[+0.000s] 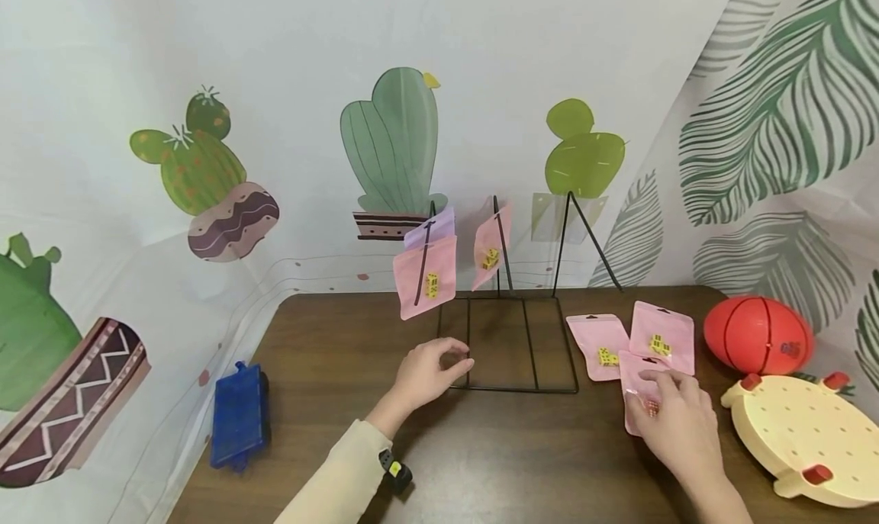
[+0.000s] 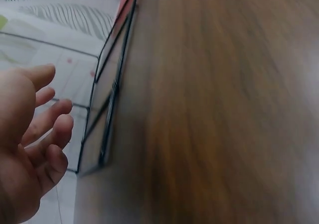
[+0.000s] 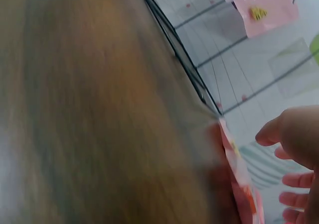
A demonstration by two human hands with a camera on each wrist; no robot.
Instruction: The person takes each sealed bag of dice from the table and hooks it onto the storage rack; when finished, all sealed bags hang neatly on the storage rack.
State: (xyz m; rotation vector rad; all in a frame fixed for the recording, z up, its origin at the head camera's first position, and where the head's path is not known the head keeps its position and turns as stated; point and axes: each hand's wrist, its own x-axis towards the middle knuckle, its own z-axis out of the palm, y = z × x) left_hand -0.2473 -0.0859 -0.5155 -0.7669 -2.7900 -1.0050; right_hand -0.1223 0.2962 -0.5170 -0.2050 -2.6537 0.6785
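Note:
My right hand [image 1: 681,425] is over the nearest pink zip bag [image 1: 635,379], which has red dice in it and is partly covered by the fingers. In the right wrist view the fingers [image 3: 295,200] are spread a little, apart from the bags. Beside that bag lie two more pink bags, the left one [image 1: 589,332] and the rear one [image 1: 676,327], each with yellow dice. My left hand [image 1: 427,373] hovers with loosely bent fingers at the front left corner of a black wire rack [image 1: 549,390], holding nothing. Pink bags [image 1: 410,276] and a purple bag [image 1: 445,222] hang on the rack's prongs.
To the right are a red ball [image 1: 755,335] and a cream round board [image 1: 810,432] with red-tipped legs. A blue toy-like piece [image 1: 236,417] sits at the table's left edge. Behind the brown table [image 1: 323,341] hangs a cactus-print cloth [image 1: 302,150].

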